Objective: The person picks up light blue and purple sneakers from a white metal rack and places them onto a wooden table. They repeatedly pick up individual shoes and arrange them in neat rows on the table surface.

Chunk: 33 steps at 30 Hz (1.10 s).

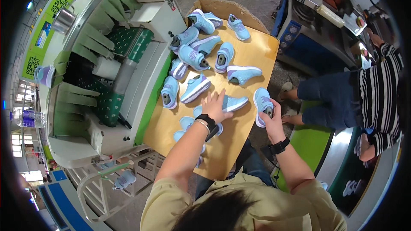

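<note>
Head view: your right hand [273,122] holds a light-blue shoe [259,99] at the right edge of the tabletop [266,62]. Your left hand [215,108], spread wide, partly covers a second shoe [237,103] lying there; I cannot tell whether it grips. Beyond lie more blue shoes [192,56].

Bright | soft shadows on table [263,53] | windows [17,145] glare | edges bend

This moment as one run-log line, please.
Left hand: fingers spread beside blue shoe, contact unclear | Right hand: gripping second blue shoe | Table: more blue shoes | Left side: green-belt machine | Right side: co-worker
</note>
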Available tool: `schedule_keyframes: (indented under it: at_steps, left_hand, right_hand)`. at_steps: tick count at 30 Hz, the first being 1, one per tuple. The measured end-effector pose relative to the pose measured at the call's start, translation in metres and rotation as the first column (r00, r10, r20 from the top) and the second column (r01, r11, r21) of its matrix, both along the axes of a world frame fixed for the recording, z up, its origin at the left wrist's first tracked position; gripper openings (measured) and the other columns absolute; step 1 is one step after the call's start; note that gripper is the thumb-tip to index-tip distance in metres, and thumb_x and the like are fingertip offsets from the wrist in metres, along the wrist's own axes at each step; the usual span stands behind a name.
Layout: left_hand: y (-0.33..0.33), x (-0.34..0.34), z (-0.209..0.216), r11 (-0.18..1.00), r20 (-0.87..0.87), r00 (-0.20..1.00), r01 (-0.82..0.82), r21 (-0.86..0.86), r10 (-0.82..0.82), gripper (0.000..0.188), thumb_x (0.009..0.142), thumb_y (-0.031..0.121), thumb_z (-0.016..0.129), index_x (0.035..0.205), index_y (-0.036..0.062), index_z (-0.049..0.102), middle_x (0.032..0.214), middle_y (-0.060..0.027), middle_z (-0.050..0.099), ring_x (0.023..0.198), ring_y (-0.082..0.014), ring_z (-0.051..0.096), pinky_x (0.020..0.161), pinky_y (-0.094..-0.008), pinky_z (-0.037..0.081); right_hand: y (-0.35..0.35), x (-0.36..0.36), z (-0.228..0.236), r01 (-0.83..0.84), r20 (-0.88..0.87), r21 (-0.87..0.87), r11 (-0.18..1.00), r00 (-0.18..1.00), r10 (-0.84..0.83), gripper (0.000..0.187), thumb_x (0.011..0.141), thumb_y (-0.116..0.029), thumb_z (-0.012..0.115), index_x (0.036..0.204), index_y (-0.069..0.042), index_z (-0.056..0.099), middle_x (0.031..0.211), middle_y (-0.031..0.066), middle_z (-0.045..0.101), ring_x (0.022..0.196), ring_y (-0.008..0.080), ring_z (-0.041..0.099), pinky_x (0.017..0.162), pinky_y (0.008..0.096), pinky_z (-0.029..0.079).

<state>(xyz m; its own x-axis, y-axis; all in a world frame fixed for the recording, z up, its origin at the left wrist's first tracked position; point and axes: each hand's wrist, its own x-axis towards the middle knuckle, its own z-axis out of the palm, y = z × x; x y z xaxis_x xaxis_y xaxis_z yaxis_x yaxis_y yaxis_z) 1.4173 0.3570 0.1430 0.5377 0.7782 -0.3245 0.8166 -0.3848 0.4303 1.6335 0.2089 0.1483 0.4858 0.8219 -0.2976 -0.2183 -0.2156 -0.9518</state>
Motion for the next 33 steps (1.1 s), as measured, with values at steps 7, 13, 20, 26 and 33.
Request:
schedule_keyframes:
  at_steps: [7, 13, 20, 26, 33]
  left_hand:
    - [-0.050, 0.034, 0.027, 0.945, 0.133, 0.942, -0.320, 0.070, 0.310, 0.099, 0.066, 0.028, 0.092, 0.149, 0.0089, 0.041, 0.114, -0.0216, 0.051, 0.103, -0.0390, 0.057, 0.090, -0.0482, 0.048]
    - [-0.061, 0.053, 0.060, 0.919, -0.149, 0.964, -0.258, -0.298, 0.222, 0.083, 0.080, 0.033, 0.082, 0.149, 0.0077, 0.043, 0.108, -0.0189, 0.060, 0.108, -0.0355, 0.058, 0.087, -0.0493, 0.047]
    - [0.077, 0.099, 0.008, 0.770, 0.047, 0.966, 0.174, 0.613, -0.256, 0.071, 0.083, 0.009, 0.067, 0.149, 0.0126, 0.045, 0.130, -0.0132, 0.058, 0.125, -0.0325, 0.053, 0.102, -0.0486, 0.040]
    - [0.100, 0.098, 0.007, 0.905, -0.045, 0.940, 0.338, 0.259, -0.338, 0.103, 0.066, 0.014, 0.085, 0.155, 0.0111, 0.033, 0.131, -0.0204, 0.052, 0.119, -0.0393, 0.050, 0.107, -0.0502, 0.038]
    - [0.014, -0.030, 0.059, 0.624, 0.543, 0.311, -0.317, -0.714, 0.780, 0.087, 0.088, 0.028, 0.075, 0.157, 0.0017, 0.029, 0.142, -0.0140, 0.053, 0.128, -0.0249, 0.054, 0.106, -0.0386, 0.044]
  right_hand:
    - [0.023, 0.043, -0.030, -0.123, 0.136, -0.059, 0.991, 0.982, 0.130, 0.070, 0.084, -0.001, 0.069, 0.146, -0.006, 0.036, 0.138, 0.0124, 0.049, 0.130, 0.0244, 0.047, 0.111, 0.0376, 0.038]
    - [0.031, 0.016, -0.062, -0.292, 0.529, -0.050, 0.955, 0.803, 0.273, 0.074, 0.085, -0.002, 0.069, 0.149, -0.003, 0.032, 0.152, 0.0270, 0.030, 0.145, 0.0442, 0.031, 0.120, 0.0465, 0.028]
    - [0.038, 0.024, -0.044, -0.472, 0.439, -0.107, 0.875, 0.767, 0.468, 0.081, 0.086, 0.000, 0.066, 0.156, -0.007, 0.026, 0.159, 0.0269, 0.022, 0.151, 0.0438, 0.022, 0.123, 0.0461, 0.023]
    - [0.041, 0.015, -0.043, -0.488, 0.416, -0.105, 0.867, 0.770, 0.484, 0.077, 0.087, -0.001, 0.064, 0.155, -0.007, 0.028, 0.158, 0.0283, 0.023, 0.151, 0.0447, 0.022, 0.123, 0.0468, 0.024]
    - [0.042, 0.005, -0.064, -0.448, 0.513, -0.083, 0.890, 0.746, 0.424, 0.073, 0.090, -0.003, 0.066, 0.153, -0.003, 0.030, 0.157, 0.0308, 0.024, 0.147, 0.0464, 0.025, 0.122, 0.0484, 0.024]
